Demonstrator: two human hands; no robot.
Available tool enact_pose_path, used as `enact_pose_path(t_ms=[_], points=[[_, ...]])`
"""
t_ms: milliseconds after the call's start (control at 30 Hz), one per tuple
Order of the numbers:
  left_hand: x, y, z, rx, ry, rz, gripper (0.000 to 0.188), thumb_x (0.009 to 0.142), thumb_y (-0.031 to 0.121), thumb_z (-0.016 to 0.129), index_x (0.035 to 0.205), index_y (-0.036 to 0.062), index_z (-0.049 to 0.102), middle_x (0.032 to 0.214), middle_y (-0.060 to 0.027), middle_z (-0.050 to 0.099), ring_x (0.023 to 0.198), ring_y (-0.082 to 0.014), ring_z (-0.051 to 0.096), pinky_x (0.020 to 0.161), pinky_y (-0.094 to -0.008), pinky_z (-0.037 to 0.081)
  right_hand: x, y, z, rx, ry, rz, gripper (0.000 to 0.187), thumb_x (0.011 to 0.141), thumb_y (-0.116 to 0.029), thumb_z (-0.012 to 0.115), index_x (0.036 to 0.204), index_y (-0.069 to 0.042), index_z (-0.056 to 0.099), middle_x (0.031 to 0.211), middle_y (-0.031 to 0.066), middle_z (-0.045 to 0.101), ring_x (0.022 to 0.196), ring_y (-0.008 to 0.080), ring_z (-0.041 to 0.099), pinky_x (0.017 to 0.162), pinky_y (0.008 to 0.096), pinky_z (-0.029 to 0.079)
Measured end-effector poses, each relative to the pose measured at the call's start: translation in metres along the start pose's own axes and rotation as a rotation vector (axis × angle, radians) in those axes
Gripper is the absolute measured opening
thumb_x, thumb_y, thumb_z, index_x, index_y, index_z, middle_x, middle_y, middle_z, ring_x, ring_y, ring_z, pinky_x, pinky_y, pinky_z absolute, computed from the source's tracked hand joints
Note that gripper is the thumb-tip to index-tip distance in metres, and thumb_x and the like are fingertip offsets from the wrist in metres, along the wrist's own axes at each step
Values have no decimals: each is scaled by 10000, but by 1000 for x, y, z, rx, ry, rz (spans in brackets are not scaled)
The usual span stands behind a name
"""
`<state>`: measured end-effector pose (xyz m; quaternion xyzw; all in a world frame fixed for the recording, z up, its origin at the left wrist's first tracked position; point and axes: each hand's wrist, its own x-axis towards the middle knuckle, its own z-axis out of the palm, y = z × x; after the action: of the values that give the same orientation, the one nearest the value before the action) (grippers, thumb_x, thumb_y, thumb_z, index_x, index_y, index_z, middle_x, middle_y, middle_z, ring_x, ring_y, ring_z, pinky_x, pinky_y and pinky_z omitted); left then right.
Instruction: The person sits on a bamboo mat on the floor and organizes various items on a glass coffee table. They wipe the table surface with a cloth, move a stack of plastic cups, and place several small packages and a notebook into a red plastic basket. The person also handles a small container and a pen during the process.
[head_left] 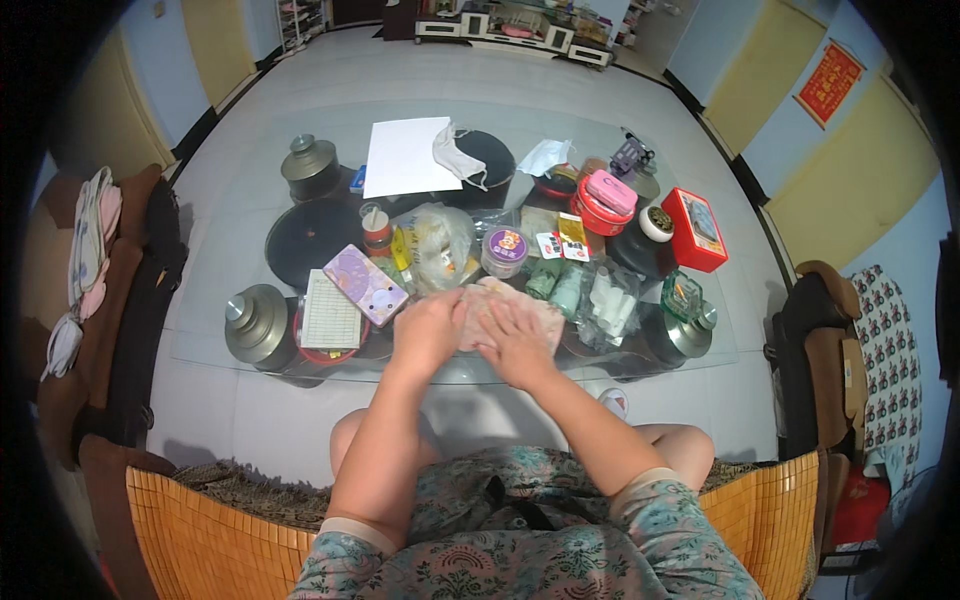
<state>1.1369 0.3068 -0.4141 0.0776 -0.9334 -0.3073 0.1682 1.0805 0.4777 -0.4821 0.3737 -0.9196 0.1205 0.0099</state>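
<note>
A pale pink cloth (542, 316) lies on the near edge of a glass table (205, 330). Spread flat across its middle, my right hand (515, 340) presses on it with fingers apart. At the cloth's left edge my left hand (430, 328) is closed, its fingertips gripping the border. Just beyond the cloth stands a round tub with a purple lid (505, 248). A clear plastic bag (440, 245) sits past my left hand, and a purple patterned box (365, 285) lies left of it. Green packets (545, 278) rest beyond my right hand.
A notepad (331, 312) lies over a red basket at the left. A plastic bag of white items (608, 305) and a glass ashtray (682, 296) are to the right. Farther off are white paper (410, 155), a face mask (458, 155), and a red box (695, 230).
</note>
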Motion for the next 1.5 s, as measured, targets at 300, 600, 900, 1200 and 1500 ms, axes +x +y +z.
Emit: enact_pose_path(t_ms=[300, 600, 900, 1200, 1500], points=[[-26, -23, 4, -154, -431, 459, 684, 801, 373, 667, 1358, 52, 436, 1397, -181, 433, 1313, -364, 372, 1062, -438, 332, -55, -9, -8, 90, -33, -221, 597, 752, -71, 661, 1324, -120, 496, 1443, 119, 403, 1370, 336, 307, 1122, 516, 211], [-55, -14, -4, -103, -324, 300, 816, 741, 280, 724, 1443, 141, 332, 1373, -153, 465, 1240, -361, 452, 1001, -438, 380, -24, -48, -40, 274, 262, -257, 472, 697, 96, 571, 1143, -56, 553, 1095, 152, 613, 1005, 366, 593, 806, 428, 499], [-64, -110, -127, 154, 777, -187, 450, 730, 22, 569, 1155, 153, 633, 1116, -35, 638, 951, -290, 592, 818, -391, 485, 36, -105, -32, 334, 386, -239, 450, 863, -135, 603, 1270, -10, 457, 1249, 191, 508, 1173, 358, 469, 1005, 418, 364], [-62, -208, -60, 537, 242, -382, 598, 867, 581, 474, 1368, 255, 492, 1507, -84, 311, 1405, -397, 157, 1093, -637, 78, 33, -74, 34, 45, 111, -175, 473, 920, -225, 504, 1347, -35, 433, 1416, 142, 394, 1346, 316, 325, 1128, 474, 214], [49, -288, -76, 580, 286, -396, 579, 906, 559, 410, 1394, 251, 453, 1538, -75, 254, 1414, -354, 182, 1118, -581, 77, 35, -82, 26, 19, 23, -144, 493, 890, -186, 499, 1342, -5, 424, 1414, 180, 376, 1346, 360, 304, 1113, 505, 206]])
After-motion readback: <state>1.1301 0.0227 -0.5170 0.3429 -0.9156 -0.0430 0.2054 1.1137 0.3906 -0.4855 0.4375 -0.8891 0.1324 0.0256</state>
